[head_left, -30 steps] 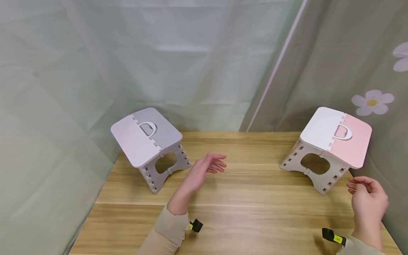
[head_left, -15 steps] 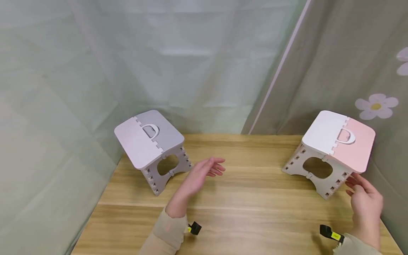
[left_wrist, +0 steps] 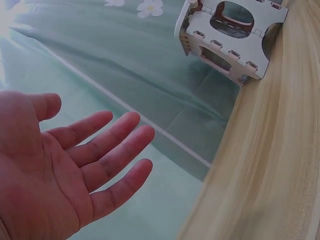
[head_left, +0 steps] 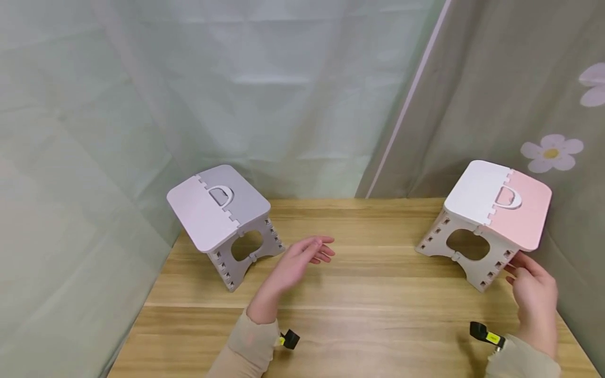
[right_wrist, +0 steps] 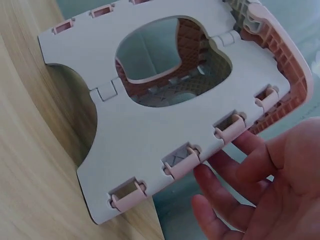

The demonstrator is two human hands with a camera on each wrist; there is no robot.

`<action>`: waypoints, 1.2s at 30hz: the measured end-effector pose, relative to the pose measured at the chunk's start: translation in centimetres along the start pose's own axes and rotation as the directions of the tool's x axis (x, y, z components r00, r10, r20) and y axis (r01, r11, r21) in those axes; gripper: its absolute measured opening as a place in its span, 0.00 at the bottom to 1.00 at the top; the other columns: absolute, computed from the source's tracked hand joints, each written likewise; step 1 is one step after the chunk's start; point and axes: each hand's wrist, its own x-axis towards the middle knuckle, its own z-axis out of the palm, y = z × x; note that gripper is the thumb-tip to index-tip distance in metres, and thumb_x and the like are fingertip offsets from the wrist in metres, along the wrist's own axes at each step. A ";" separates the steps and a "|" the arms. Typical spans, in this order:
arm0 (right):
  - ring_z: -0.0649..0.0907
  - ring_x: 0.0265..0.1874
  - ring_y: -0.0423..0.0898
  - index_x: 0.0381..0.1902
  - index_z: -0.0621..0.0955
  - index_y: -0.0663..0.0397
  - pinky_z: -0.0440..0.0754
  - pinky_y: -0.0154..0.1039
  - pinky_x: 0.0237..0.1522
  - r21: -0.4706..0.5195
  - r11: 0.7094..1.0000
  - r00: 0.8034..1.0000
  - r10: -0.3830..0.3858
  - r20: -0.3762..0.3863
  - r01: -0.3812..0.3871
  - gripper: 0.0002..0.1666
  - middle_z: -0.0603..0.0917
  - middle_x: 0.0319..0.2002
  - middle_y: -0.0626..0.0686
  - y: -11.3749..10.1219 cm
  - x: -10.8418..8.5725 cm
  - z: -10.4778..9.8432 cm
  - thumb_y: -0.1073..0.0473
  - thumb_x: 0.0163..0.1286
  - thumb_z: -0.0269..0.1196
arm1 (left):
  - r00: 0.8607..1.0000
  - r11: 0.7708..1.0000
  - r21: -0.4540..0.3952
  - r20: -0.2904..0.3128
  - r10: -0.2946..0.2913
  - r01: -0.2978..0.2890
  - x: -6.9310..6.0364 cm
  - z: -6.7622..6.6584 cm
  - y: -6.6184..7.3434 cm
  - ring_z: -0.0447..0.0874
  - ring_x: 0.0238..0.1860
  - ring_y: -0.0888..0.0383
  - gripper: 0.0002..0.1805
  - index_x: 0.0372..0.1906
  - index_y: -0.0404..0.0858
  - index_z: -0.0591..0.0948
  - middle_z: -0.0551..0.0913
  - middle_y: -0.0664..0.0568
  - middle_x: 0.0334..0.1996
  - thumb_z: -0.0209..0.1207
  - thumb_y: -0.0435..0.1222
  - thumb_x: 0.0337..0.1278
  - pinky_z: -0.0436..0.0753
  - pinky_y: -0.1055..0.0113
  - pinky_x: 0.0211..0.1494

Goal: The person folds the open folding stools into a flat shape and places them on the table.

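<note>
A folding stool with a white and pink top (head_left: 524,210) stands at the right of the table. My right hand (head_left: 536,299) is at its right side, below the seat. In the right wrist view, the fingers (right_wrist: 215,187) lie loosely bent along the pink-hinged edge of the stool's side panel (right_wrist: 140,130), the tips partly behind it. My left hand (head_left: 295,262) hovers over the table's middle, holding nothing; the left wrist view has its palm (left_wrist: 45,185) up and fingers spread. Nearest to it, a lilac and grey folding stool (head_left: 203,210) stands at the left.
The wooden table (head_left: 359,299) reaches back to a pale green curtain (head_left: 283,105). A darker curtain with flowers (head_left: 472,94) hangs behind the right stool. A black device with a yellow label is strapped at each wrist.
My right hand has moved left and up, from beside the pink and white stool to its side edge under the seat. My left hand has barely moved.
</note>
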 end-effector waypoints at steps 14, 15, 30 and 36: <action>0.81 0.40 0.27 0.80 0.66 0.66 0.79 0.23 0.41 -0.115 0.983 0.986 -0.132 0.106 0.144 0.32 0.79 0.49 0.35 -0.4 0.1 1.2 0.61 0.84 0.38 | 1.000 1.000 -0.012 0.015 -0.025 0.025 0.5 0.5 -0.6 0.88 0.53 0.49 0.23 0.70 0.36 0.80 0.88 0.43 0.53 0.45 0.44 0.89 0.82 0.48 0.62; 0.81 0.40 0.28 0.79 0.67 0.66 0.80 0.23 0.41 -0.118 0.981 0.983 -0.140 0.115 0.153 0.31 0.78 0.49 0.33 -0.4 0.2 1.4 0.61 0.84 0.39 | 1.000 1.000 -0.014 0.012 -0.025 0.025 0.5 0.6 -0.6 0.88 0.53 0.49 0.23 0.70 0.37 0.80 0.88 0.43 0.53 0.45 0.44 0.89 0.82 0.49 0.62; 0.83 0.38 0.30 0.73 0.74 0.70 0.82 0.27 0.39 -0.151 0.939 0.941 -0.280 0.191 0.310 0.28 0.79 0.45 0.29 -1.2 -0.4 3.9 0.61 0.85 0.42 | 1.000 1.000 -0.020 0.028 -0.011 0.011 0.4 1.0 -0.2 0.88 0.53 0.49 0.22 0.70 0.36 0.79 0.88 0.45 0.53 0.46 0.43 0.89 0.82 0.48 0.62; 0.83 0.40 0.29 0.73 0.75 0.68 0.81 0.26 0.39 -0.191 0.911 0.918 -0.318 0.238 0.365 0.27 0.85 0.53 0.45 -1.4 -0.8 4.8 0.61 0.86 0.43 | 0.999 1.000 -0.008 0.044 -0.020 0.020 0.6 1.2 -0.3 0.88 0.53 0.50 0.22 0.70 0.37 0.80 0.88 0.45 0.53 0.46 0.43 0.88 0.82 0.51 0.61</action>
